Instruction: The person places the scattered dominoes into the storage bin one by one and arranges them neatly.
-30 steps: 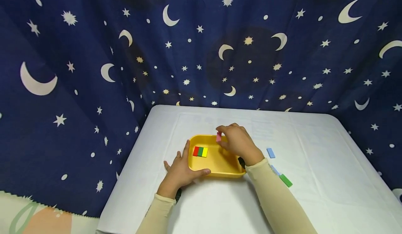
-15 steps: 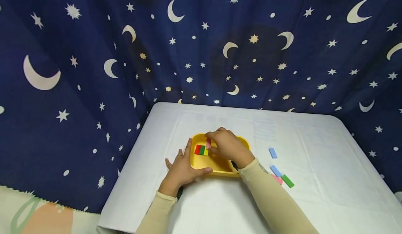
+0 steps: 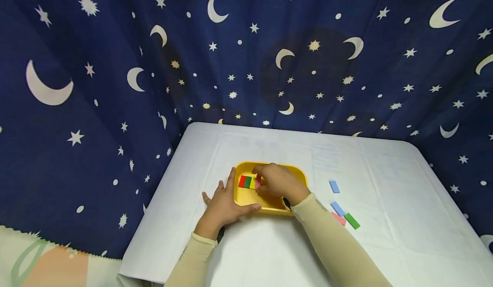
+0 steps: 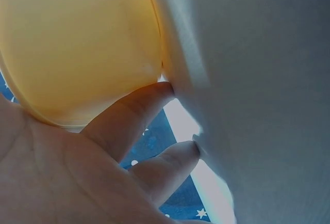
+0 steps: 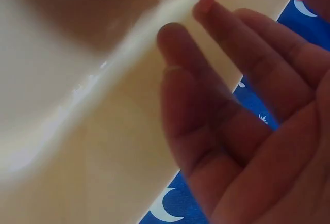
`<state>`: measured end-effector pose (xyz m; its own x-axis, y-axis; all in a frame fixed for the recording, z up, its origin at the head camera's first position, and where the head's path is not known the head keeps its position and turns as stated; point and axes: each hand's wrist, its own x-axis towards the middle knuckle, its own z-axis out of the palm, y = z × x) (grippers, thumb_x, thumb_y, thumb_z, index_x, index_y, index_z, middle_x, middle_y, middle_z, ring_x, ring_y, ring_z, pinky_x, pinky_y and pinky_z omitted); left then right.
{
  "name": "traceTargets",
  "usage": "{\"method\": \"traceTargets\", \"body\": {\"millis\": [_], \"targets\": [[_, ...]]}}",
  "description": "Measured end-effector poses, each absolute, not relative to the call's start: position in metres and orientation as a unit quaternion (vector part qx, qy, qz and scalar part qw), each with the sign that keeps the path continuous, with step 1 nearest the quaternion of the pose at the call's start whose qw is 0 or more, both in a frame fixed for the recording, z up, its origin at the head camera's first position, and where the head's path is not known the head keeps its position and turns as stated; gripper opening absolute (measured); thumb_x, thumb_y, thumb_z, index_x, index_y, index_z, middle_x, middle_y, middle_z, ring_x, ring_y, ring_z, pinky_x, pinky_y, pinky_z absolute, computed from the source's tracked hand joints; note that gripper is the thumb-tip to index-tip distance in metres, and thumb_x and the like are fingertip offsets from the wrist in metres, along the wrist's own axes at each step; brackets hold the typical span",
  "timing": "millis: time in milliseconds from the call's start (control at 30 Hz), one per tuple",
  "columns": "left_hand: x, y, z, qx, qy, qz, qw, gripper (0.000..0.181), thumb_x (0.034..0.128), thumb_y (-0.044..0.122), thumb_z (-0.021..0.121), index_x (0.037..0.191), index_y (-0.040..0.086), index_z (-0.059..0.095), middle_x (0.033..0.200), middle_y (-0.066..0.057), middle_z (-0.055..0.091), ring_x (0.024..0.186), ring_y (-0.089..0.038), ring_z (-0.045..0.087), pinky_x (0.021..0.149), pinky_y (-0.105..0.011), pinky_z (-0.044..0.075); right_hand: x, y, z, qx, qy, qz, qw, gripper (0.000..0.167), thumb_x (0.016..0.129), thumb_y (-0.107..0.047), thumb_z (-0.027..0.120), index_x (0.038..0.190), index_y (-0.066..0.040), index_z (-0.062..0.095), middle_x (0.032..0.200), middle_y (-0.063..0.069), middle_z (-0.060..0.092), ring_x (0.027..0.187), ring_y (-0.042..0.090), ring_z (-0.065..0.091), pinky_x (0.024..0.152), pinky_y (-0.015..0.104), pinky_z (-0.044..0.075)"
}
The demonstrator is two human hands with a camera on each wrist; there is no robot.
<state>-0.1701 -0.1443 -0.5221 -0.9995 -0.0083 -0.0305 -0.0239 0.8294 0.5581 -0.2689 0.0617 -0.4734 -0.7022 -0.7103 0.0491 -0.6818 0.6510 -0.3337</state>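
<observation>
A yellow tray point(image 3: 244, 199) holds a flush row of small flat blocks, like plain dominoes: red point(image 3: 242, 181), green point(image 3: 248, 182) and yellow point(image 3: 252, 183). At the row's right end, a pink block point(image 3: 258, 183) lies against the yellow one. My right hand point(image 3: 281, 182) pinches this pink block, whose end touches a fingertip in the right wrist view. My left hand point(image 3: 221, 210) rests at the tray's left front corner, fingers spread, thumb along the front rim. In the left wrist view two straight fingers point(image 4: 131, 118) reach beside the tray wall point(image 4: 82, 38).
Right of the tray lie two light blue blocks point(image 3: 334, 187), a green block point(image 3: 352, 220) and another pink block point(image 3: 339, 218), partly covered by my sleeve. A white cloth covers the table point(image 3: 404, 201). Behind it hangs a dark blue curtain point(image 3: 246, 60) with moons and stars.
My right hand has brought the pink block leftward from the tray's far rim and lowered it beside the yellow one. My left hand stays at the tray's corner.
</observation>
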Motion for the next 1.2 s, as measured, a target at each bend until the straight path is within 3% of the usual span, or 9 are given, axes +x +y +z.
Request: {"method": "traceTargets", "body": {"millis": [167,333,600,867,1200], "targets": [[-0.1694,-0.1445,-0.5207,-0.012,0.956,0.291,0.019,0.145,0.0623,0.097,0.069,0.171,0.033,-0.002,0.151,-0.007,0.060,0.154,-0.041,0.033,0.109,-0.087,0.002,-0.2693,0.0606,-0.4740,-0.349,0.925,-0.134,0.061,0.053,0.085,-0.025,0.092,0.130,-0.007,0.072,0.087,-0.007,0.071,0.078,0.012,0.061,0.080,0.032,0.055],[-0.1691,-0.1443,-0.5192,-0.010,0.957,0.290,0.021,0.145,0.0614,0.099,0.067,0.171,0.034,-0.004,0.151,-0.005,0.060,0.153,-0.041,0.034,0.109,-0.087,0.002,-0.2682,0.0612,-0.4729,-0.337,0.932,-0.117,0.058,0.054,0.085,-0.027,0.092,0.131,-0.009,0.072,0.089,-0.006,0.071,0.078,0.012,0.061,0.080,0.033,0.055],[-0.1701,-0.1444,-0.5210,-0.009,0.958,0.287,0.019,0.145,0.0622,0.099,0.067,0.171,0.035,-0.005,0.152,-0.005,0.059,0.153,-0.040,0.034,0.109,-0.087,0.002,-0.2687,0.0631,-0.4742,-0.337,0.932,-0.126,0.048,0.049,0.085,-0.028,0.091,0.128,-0.013,0.073,0.113,0.003,0.076,0.085,0.016,0.064,0.086,0.038,0.057],[-0.1703,-0.1444,-0.5219,-0.010,0.957,0.289,0.015,0.145,0.0619,0.098,0.068,0.171,0.034,-0.003,0.152,-0.005,0.059,0.153,-0.041,0.034,0.109,-0.087,0.003,-0.2687,0.0632,-0.4749,-0.343,0.929,-0.136,0.043,0.049,0.085,-0.021,0.088,0.130,-0.008,0.072,0.089,-0.002,0.074,0.079,0.013,0.062,0.081,0.035,0.056],[-0.1702,-0.1443,-0.5210,-0.009,0.957,0.288,0.016,0.146,0.0613,0.100,0.066,0.171,0.032,-0.002,0.156,-0.004,0.055,0.153,-0.040,0.034,0.109,-0.086,0.003,-0.2700,0.0647,-0.4773,-0.335,0.928,-0.147,0.069,0.048,0.085,-0.016,0.087,0.130,-0.007,0.072,0.094,-0.005,0.076,0.084,0.009,0.065,0.086,0.032,0.056]]}}
